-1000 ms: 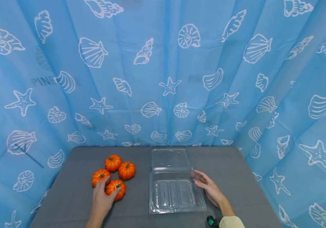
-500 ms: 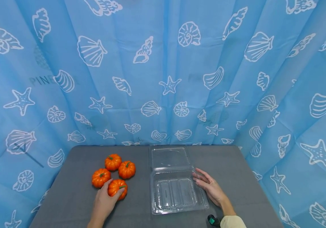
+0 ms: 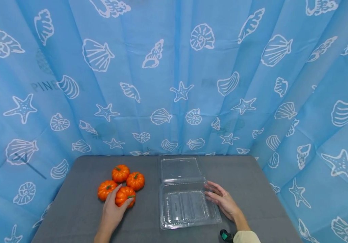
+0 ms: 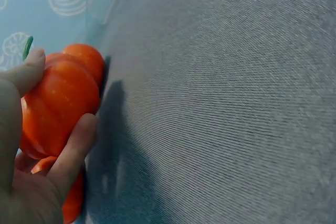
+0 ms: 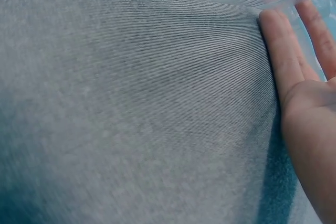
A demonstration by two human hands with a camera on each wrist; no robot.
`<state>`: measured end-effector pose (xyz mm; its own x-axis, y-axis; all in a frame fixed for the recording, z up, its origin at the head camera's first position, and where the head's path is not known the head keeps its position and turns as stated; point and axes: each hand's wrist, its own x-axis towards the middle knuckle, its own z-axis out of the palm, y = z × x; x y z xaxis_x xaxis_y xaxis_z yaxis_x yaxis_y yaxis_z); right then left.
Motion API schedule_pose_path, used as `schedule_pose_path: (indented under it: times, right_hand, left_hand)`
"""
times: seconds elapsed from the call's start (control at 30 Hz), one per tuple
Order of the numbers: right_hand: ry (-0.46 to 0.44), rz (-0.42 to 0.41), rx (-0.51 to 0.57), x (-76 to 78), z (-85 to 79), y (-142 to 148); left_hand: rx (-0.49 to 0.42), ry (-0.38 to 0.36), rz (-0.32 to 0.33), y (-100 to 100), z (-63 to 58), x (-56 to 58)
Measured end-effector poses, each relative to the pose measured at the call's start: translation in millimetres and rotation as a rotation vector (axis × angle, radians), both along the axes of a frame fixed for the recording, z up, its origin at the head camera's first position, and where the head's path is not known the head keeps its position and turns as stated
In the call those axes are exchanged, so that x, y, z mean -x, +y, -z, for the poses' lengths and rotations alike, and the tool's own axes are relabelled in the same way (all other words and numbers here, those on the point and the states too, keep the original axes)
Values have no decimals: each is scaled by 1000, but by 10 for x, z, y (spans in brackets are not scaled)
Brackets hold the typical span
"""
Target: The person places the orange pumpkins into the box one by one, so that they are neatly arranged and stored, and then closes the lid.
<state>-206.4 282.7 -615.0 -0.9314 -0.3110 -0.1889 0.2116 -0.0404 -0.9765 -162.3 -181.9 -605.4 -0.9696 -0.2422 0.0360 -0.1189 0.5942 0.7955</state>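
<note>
My left hand point(image 3: 112, 211) grips a small orange pumpkin point(image 3: 126, 197) with a green stem, thumb on one side and fingers on the other. In the left wrist view this pumpkin point(image 4: 60, 106) sits between thumb and fingers, with other pumpkins partly hidden behind it. A clear plastic clamshell container point(image 3: 186, 206) lies with its lid point(image 3: 180, 168) folded back. My right hand point(image 3: 224, 202) is at the container's right wall, its fingers fairly straight and overlapping the edge. The right wrist view shows these fingers point(image 5: 281, 51) reaching to the clear plastic.
Three more pumpkins stand close together on the grey table: one at the left point(image 3: 107, 190), one at the back point(image 3: 120, 173), one at the right point(image 3: 135, 181). A small black and green device point(image 3: 226, 235) is by the right wrist. A blue shell-print curtain point(image 3: 174, 84) hangs behind.
My left hand has drawn the front pumpkin slightly right and then farther back, away from the left one. The container shifted a little right, then back left, with the right hand beside it.
</note>
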Motion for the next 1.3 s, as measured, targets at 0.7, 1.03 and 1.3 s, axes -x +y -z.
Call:
schedule_pose_path:
  times: [0.7, 1.03, 1.3]
  right_hand:
    - [-21, -4, 13, -7, 11, 11]
    - [-37, -6, -1, -8, 74, 52]
    - [-24, -7, -17, -12, 83, 40]
  left_hand:
    - [-196, 69, 119, 149, -110, 148]
    - [-219, 141, 217, 374, -224, 238]
    - [-225, 198, 261, 572, -311, 277]
